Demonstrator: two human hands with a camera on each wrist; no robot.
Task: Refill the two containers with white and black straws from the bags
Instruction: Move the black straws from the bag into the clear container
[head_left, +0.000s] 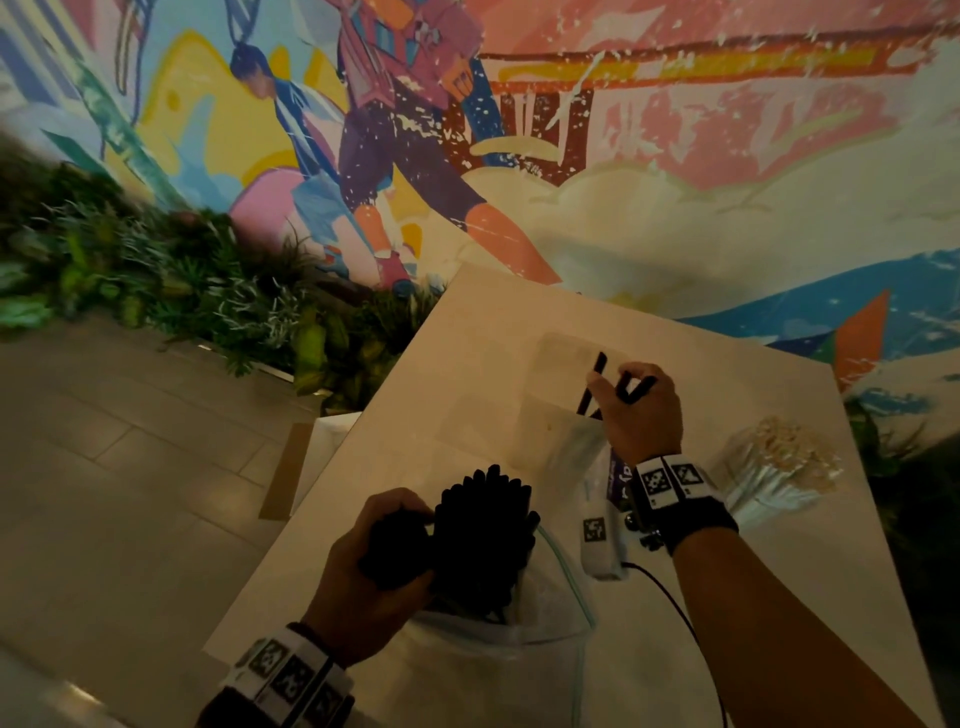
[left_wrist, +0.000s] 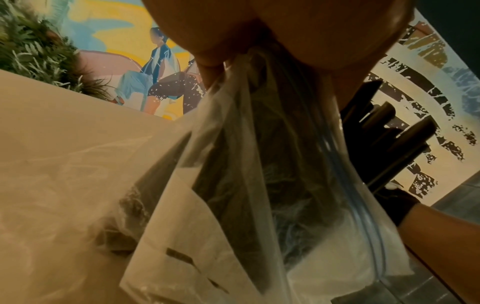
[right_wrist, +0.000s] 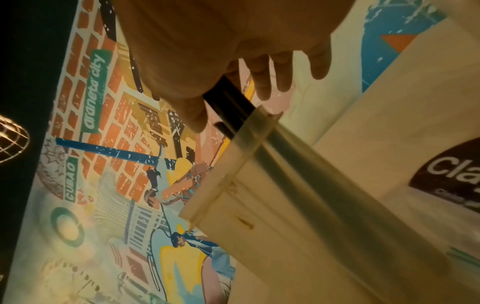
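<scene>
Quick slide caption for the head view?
Right hand lowers black straws into container; left hand grips bag.

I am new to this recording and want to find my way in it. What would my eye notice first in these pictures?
First the bright painted mural filling the wall behind the pale table. Next the dark bundle of black straws near the table's front edge, standing out of a clear bag, with the left hand gripping a handful. Farther back, the right hand lowers a few black straws into a clear container.

Right hand (right_wrist: 197, 61) pinching black straws (right_wrist: 228, 102), lower ends inside a clear container (right_wrist: 259, 185).
</scene>
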